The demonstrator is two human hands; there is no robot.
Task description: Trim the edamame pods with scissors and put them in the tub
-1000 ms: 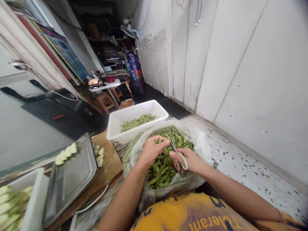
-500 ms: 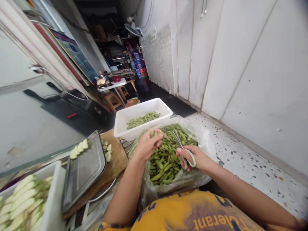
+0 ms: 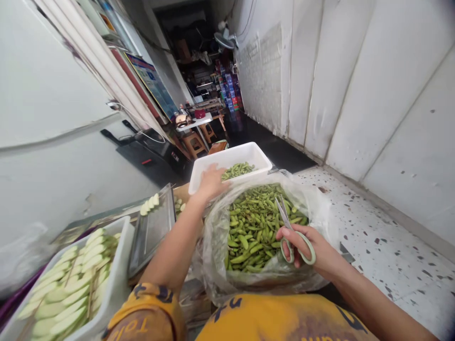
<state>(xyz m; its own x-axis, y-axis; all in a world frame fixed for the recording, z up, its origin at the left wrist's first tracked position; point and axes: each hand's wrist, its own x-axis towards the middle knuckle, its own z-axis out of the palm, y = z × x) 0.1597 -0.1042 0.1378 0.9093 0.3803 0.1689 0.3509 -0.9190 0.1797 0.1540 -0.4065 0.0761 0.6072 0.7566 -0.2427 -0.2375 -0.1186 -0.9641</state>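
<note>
My left hand (image 3: 211, 182) reaches over the near left part of a white plastic tub (image 3: 198, 169). Its fingers look stretched and apart, though slightly blurred, and I see nothing held in them. Green edamame pods (image 3: 239, 170) lie in the tub beside the fingertips. My right hand (image 3: 307, 246) grips scissors (image 3: 308, 247) with pale green handles, thumb and fingers around the loops. The blades are parted and point up and away, above a clear plastic bag (image 3: 215, 246) full of edamame pods (image 3: 249, 237).
At the left, a white bin (image 3: 122, 246) holds skewered pale green slices (image 3: 67, 293). Beside it a metal tray (image 3: 154, 232) carries another skewer of slices (image 3: 150, 204). A white wall (image 3: 355, 85) runs along the right, with speckled floor (image 3: 377, 237) below. Stools (image 3: 194, 144) stand farther back.
My left hand has moved from above the bag forward into the white tub, its fingers no longer pinched. The scissors stay in my right hand over the bag. The view has turned left.
</note>
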